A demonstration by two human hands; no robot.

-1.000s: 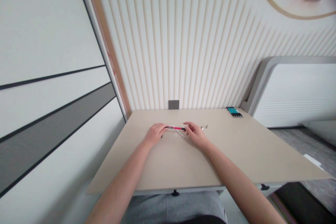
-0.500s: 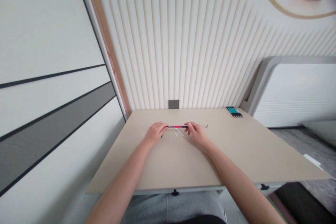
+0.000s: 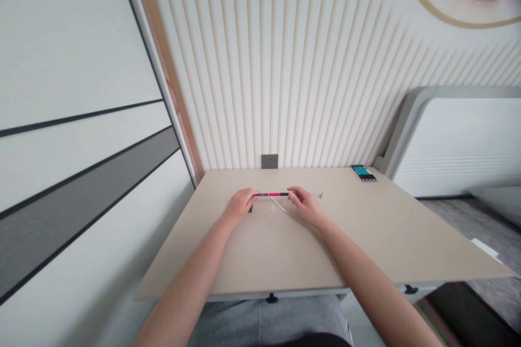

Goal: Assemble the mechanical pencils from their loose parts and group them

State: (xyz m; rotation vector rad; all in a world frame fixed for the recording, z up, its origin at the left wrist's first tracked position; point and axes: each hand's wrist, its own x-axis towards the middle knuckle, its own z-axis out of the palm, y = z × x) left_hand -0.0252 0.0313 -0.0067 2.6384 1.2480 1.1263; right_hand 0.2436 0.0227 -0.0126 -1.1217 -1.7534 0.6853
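A thin red pen (image 3: 273,194) is held level just above the beige table (image 3: 285,249). My left hand (image 3: 241,205) grips its left end and my right hand (image 3: 304,203) pinches its right end. A clear thin tube (image 3: 278,204) lies on the table right under the pen, between my hands. A tiny metal part (image 3: 321,195) rests on the table a little to the right of my right hand. A small dark piece (image 3: 251,209) lies by my left hand.
A row of teal and black pens (image 3: 363,173) lies at the table's far right corner. A grey wall socket (image 3: 269,161) sits at the back edge, on the ribbed wall. A white cabinet (image 3: 456,141) stands to the right.
My right hand has moved slightly up and left along the pen's right end, and the pen now lies more level. The left hand has stayed in place.
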